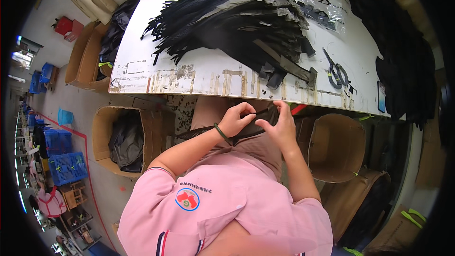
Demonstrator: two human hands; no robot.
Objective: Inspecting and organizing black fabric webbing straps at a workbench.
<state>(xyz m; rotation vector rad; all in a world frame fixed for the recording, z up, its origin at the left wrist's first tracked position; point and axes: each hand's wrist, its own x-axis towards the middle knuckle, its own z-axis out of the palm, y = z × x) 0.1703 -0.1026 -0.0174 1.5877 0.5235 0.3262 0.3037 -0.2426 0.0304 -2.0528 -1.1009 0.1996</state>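
Note:
A dark mesh fabric piece (258, 129) lies across my lap, below the table's front edge, with a narrow end trailing left under my forearm. My left hand (236, 119), a dark green bangle at its wrist, pinches the upper edge of the fabric between thumb and fingers. My right hand (280, 125) grips the same piece at its right side, fingers upright and the thumb pointing left. On the table above lies a large heap of black fabric strips (222, 23), some with grey bands. Several strip ends hang toward the front edge.
Black-handled scissors (337, 75) and a phone (381, 96) lie on the white table (137, 52). A clear plastic bag (327, 7) sits behind. Dark fabric hangs at right (403, 52). Cardboard boxes (102, 135) (337, 148) flank my legs. Blue crates (68, 168) stand far left.

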